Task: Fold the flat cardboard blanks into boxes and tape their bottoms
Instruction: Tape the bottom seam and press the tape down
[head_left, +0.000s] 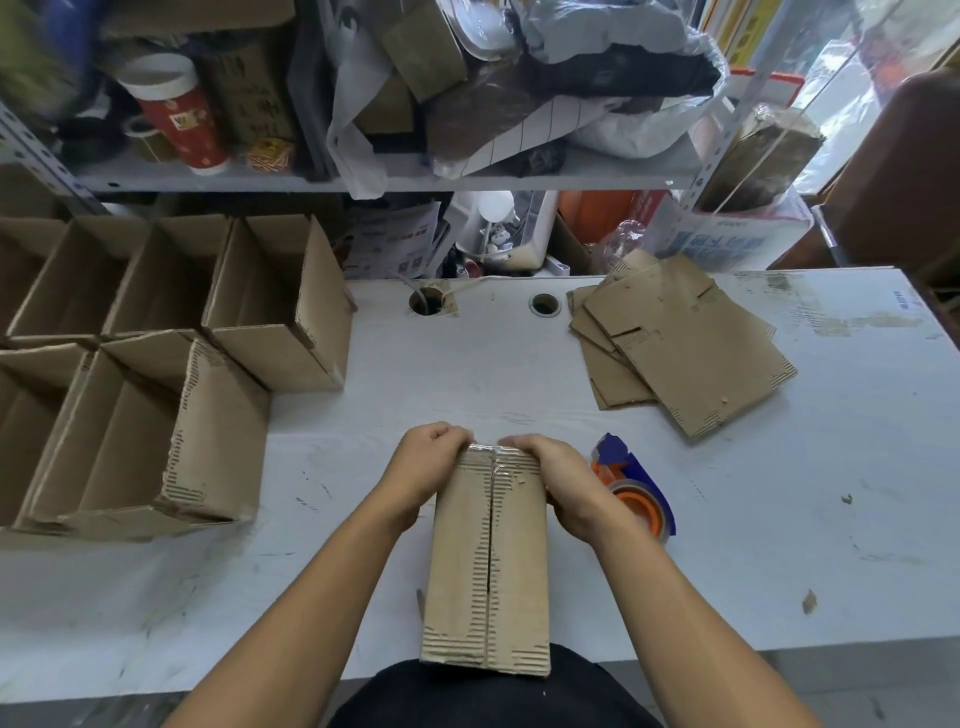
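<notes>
left hand (423, 457) and right hand (558, 475) gripping far end of brown folded cardboard box (488, 566), fingers curled over clear tape, white table (779, 519), orange-and-blue tape dispenser (636, 488) just beside right hand

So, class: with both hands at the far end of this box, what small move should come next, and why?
Probably press the tape end down over the far edge. Left hand and right hand grip the box there, clear tape already runs along the bottom seam, and the tape dispenser lies set aside.
</notes>
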